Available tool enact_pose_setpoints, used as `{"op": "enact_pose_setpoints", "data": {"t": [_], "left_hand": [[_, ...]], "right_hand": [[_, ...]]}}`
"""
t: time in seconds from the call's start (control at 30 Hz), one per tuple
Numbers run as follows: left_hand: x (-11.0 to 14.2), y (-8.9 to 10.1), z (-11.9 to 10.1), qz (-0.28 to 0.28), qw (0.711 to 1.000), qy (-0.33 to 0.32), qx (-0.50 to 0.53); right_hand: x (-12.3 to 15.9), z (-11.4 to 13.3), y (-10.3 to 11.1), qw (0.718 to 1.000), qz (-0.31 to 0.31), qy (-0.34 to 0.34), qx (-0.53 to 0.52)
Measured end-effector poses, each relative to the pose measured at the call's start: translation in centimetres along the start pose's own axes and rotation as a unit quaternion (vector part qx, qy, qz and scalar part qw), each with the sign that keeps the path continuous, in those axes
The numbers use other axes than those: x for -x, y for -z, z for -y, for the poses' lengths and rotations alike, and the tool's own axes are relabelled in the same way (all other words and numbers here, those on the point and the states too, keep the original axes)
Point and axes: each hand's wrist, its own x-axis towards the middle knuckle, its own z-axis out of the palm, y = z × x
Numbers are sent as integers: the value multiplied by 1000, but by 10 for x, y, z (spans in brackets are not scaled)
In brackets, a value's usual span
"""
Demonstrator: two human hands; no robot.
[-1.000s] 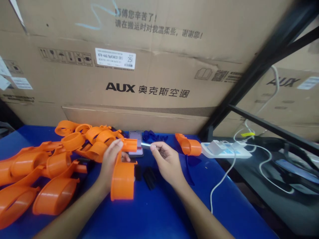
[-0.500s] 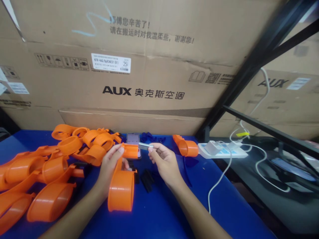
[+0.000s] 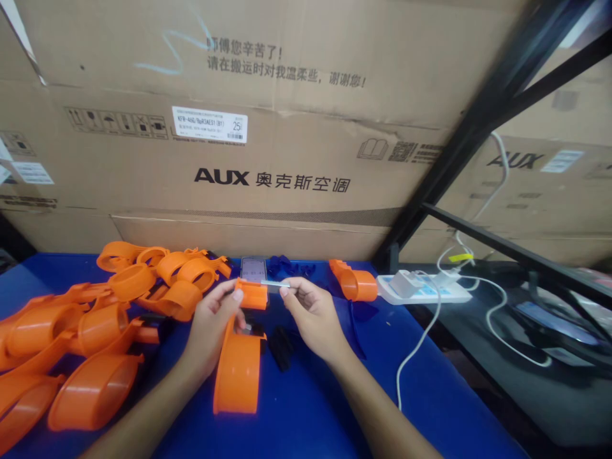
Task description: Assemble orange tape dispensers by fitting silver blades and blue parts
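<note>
My left hand (image 3: 210,325) is closed around the upper end of an orange plastic part with a wide ring (image 3: 238,376), which hangs below the fingers. Between the thumb and fingertips of my right hand (image 3: 318,315) is a small toothed metal strip (image 3: 274,284), held level. The strip's left end meets the right end of the orange part's top block; whether it sits inside cannot be made out. A small grey piece shows by the lower fingers of my left hand. On the blue table beneath my hands lie black plastic pieces (image 3: 280,348).
Several similar orange parts (image 3: 95,325) are piled at the left. Another orange part (image 3: 358,285) lies at the right beside a white power strip (image 3: 452,292) with cables. A phone (image 3: 253,266) and dark blue pieces (image 3: 282,264) stand behind my hands, before a large cardboard box (image 3: 287,127).
The orange part has shifted slightly right and down in my left hand. The metal strip has turned so its toothed edge shows upward, and it has moved slightly left against the orange part.
</note>
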Motion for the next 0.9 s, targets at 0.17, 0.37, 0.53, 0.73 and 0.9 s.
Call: {"op": "enact_pose_setpoints", "data": {"t": [0.17,0.37,0.53,0.73,0.9], "left_hand": [[1,0,4,14,999,-10,-32],[2,-2,0,-24,1000,-13,-14],[2,-3,-4,-26,1000,-1,5],[2,0,0,-18,1000,18,-5],[0,4,11,23,999,18,-34]], "right_hand": [[1,-2,-2,1000,16,2,-10],[-3,-4,2,998,-58,6,-20],[-2,-3,5,999,-46,24,-18],[-1,-4,4,998,-1,37,-40],[0,-8,1,998,35,44,-37]]}}
